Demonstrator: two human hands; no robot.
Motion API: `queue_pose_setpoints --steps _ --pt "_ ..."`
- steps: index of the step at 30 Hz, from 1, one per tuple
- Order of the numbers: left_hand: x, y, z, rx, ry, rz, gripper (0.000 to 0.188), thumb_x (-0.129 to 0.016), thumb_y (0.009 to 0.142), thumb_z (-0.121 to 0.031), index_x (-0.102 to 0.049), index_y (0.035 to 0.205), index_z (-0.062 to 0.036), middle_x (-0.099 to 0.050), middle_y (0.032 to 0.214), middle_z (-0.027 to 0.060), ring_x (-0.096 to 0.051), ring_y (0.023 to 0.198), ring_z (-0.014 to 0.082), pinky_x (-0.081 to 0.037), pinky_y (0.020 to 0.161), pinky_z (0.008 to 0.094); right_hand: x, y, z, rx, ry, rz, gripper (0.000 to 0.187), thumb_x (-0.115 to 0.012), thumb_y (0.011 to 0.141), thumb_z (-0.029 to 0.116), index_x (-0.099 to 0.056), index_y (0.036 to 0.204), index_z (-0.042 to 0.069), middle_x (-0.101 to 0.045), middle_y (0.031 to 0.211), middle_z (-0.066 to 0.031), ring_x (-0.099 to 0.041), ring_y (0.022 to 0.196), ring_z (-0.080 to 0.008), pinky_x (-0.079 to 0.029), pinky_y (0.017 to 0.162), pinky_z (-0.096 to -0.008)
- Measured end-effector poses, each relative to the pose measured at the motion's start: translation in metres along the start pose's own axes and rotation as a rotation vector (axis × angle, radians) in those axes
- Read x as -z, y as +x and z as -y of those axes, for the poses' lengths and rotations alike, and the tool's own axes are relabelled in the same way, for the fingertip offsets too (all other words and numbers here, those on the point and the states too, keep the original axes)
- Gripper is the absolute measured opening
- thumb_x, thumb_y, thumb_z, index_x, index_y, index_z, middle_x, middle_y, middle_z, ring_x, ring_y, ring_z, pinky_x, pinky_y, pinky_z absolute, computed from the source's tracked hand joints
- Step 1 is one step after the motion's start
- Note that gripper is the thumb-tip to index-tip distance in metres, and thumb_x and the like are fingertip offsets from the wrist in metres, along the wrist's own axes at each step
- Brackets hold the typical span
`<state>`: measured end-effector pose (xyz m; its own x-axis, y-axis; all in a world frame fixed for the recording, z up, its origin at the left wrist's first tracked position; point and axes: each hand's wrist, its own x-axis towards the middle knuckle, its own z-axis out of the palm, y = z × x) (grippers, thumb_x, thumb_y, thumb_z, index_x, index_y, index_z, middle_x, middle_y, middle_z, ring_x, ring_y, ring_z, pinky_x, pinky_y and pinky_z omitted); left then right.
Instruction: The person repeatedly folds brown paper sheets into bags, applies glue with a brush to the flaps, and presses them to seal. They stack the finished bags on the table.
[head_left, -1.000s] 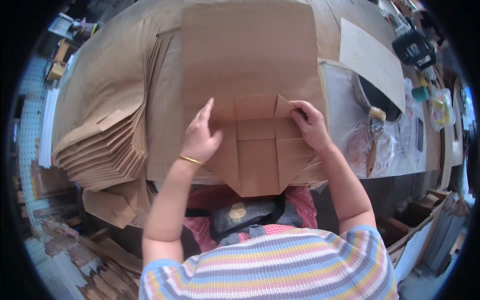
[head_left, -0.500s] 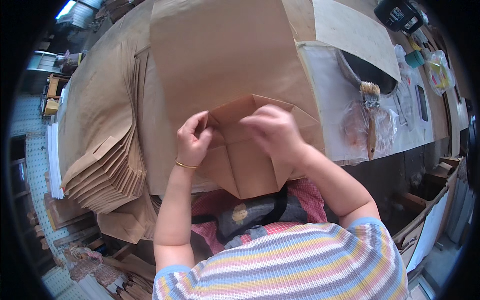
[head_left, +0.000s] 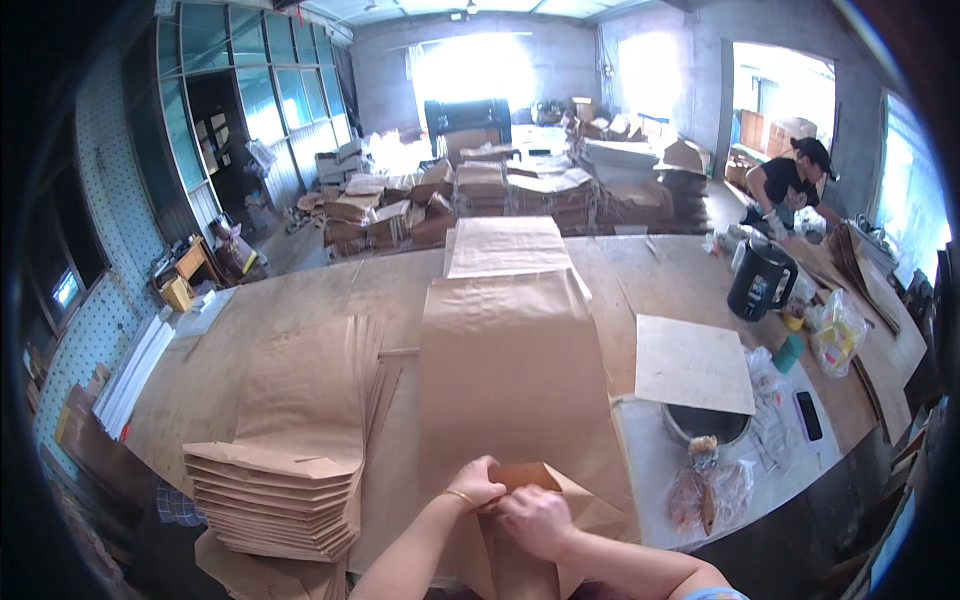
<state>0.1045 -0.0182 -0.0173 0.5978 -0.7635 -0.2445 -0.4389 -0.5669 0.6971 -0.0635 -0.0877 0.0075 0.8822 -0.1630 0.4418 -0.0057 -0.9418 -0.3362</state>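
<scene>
A long brown kraft paper bag [head_left: 512,370] lies flat in front of me, its near end opened out into folded flaps. My left hand [head_left: 477,483] grips the left side of that folded end, fingers closed on the paper. Close beside it, my right hand [head_left: 537,520] has its fingers curled onto the middle of the same end; its fingertips are partly hidden. Behind the hands, a raised flap stands up with its inner side showing. To the left is a stack of similar bags [head_left: 275,490] with folded ends fanned out.
More flat paper [head_left: 508,247] lies beyond the bag. On the right are a brush [head_left: 704,470] on plastic, a dark basin [head_left: 708,424] partly under a board [head_left: 692,365], a phone [head_left: 808,416] and a black jug [head_left: 757,280]. A co-worker [head_left: 790,185] stands at the far right.
The view has tilted up, bringing the room and a co-worker into sight. My right hand has moved in beside the left and onto the bag's folded end.
</scene>
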Motion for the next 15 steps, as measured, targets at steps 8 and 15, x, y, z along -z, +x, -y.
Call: queue_pose_setpoints --steps 8,15 --pt "-0.021 0.014 0.014 -0.144 0.191 -0.182 0.021 -0.068 0.075 -0.015 -0.064 0.094 -0.0048 -0.066 0.102 0.016 -0.064 0.096 0.0312 -0.051 0.086 0.0413 0.006 0.012 -0.038 0.261 -0.309 1.13 0.02 -0.062 0.077 0.017 -0.072 0.093 0.011 -0.07 0.086 -0.0105 -0.068 0.085 -0.0277 -0.055 0.075 -0.0403" --pt "-0.041 -0.074 -0.037 -0.722 0.987 0.257 0.018 -0.057 0.08 -0.017 -0.072 0.085 -0.0103 -0.068 0.086 0.0079 -0.066 0.086 0.0243 -0.053 0.069 0.0349 0.028 -0.004 -0.012 0.113 -0.39 1.274 0.032 -0.064 0.081 0.028 -0.068 0.109 0.012 -0.071 0.097 -0.0081 -0.069 0.092 -0.0235 -0.055 0.074 -0.0385"
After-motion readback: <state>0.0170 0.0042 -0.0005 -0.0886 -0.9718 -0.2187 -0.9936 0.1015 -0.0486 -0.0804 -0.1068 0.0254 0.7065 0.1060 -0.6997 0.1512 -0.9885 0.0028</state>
